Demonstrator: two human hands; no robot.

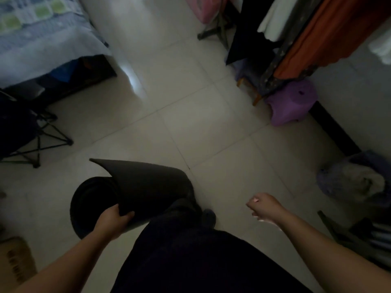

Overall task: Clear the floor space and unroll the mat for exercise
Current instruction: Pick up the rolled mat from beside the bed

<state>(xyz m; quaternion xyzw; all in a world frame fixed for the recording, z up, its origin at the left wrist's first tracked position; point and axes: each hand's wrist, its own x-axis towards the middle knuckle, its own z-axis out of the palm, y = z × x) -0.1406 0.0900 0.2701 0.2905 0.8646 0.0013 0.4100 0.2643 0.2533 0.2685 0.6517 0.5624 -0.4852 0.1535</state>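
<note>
Item 1: mat (135, 187). Dark foam roll, held off the tiled floor (190, 115) at about 7 o'clock in my view, in front of my left leg. 1 open end faces left, showing the spiral of layers. The loose outer flap has sprung free and stands up, its corner pointing toward 10 o'clock.

Item 2: my left hand (113, 218). Fingers wrapped over the rim of the roll beside the flap, thumb underneath as far as I can tell; it carries the roll alone.

Item 3: my right hand (264, 206). At 4 o'clock, fingers curled into a loose fist, holding nothing, well apart from the mat.

Handling, my judgement: light enough for 1 hand, soft and springy, not fragile. The foam looks matte, so I expect it to grip rather than slip. It wants to uncurl, so the flap is the natural place to take hold: pin that free edge flat on the floor and push the roll away toward 12 o'clock.

Item 4: surroundings. Bed (42, 39) at 10 o'clock, folding chair (23, 134) at 9 o'clock, purple stool (289, 104) at 2 o'clock, hanging clothes (317, 28) at 1 o'clock, a bundle of fabric (355, 178) at 3 o'clock. The middle tiles between them look bare, so I judge the space ready for unrolling. The light is dim and fine detail is lost.
</note>
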